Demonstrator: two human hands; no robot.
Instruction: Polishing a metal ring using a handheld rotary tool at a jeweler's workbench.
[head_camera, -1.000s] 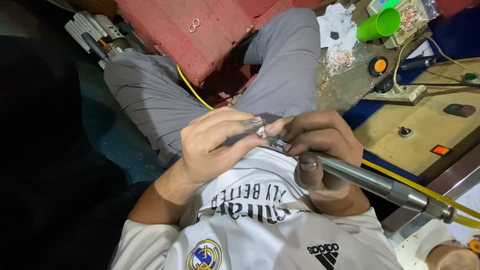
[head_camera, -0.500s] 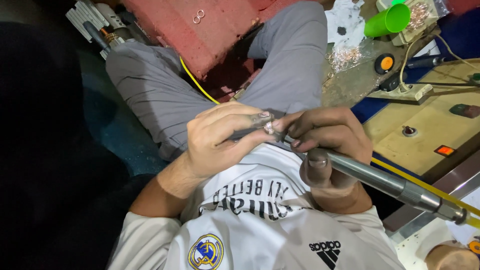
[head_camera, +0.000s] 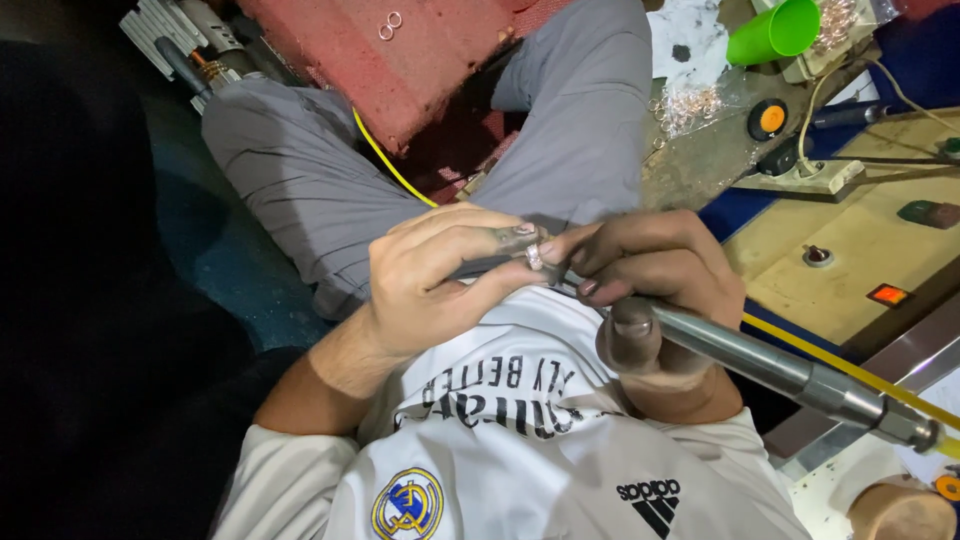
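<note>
Head view looks down on a seated person in grey trousers (head_camera: 300, 170) and a white jersey (head_camera: 500, 440), legs spread over a red mat (head_camera: 400, 60) on the floor. To the right stands a cluttered worktop (head_camera: 850, 250) bearing a switch panel with a lit orange indicator (head_camera: 888, 294), a white power strip (head_camera: 800, 178), a green plastic cup (head_camera: 775, 30) lying on its side, and a scatter of small pale metal pieces (head_camera: 690, 100). Two small rings (head_camera: 390, 24) lie on the red mat, well apart from the hands. A long metal rotary handpiece (head_camera: 760, 355) runs from lower right up towards centre, its long axis sloping up-left, with a yellow cord (head_camera: 830, 355) trailing beside it. The right hand (head_camera: 650, 275) is wrapped closed around the front of the handpiece, thumb pressed along the barrel. The left hand (head_camera: 440, 275) is closed in a narrow pinch, thumb and fingertips gripping a small silver ring (head_camera: 534, 256). The ring sits between the two hands at chest height, just above the jersey, at the point where the handpiece tip meets it; the tip itself is hidden by fingers, so contact cannot be confirmed. Both hands are touching or nearly so at the ring; the left holds it, the right lies immediately to its right.
</note>
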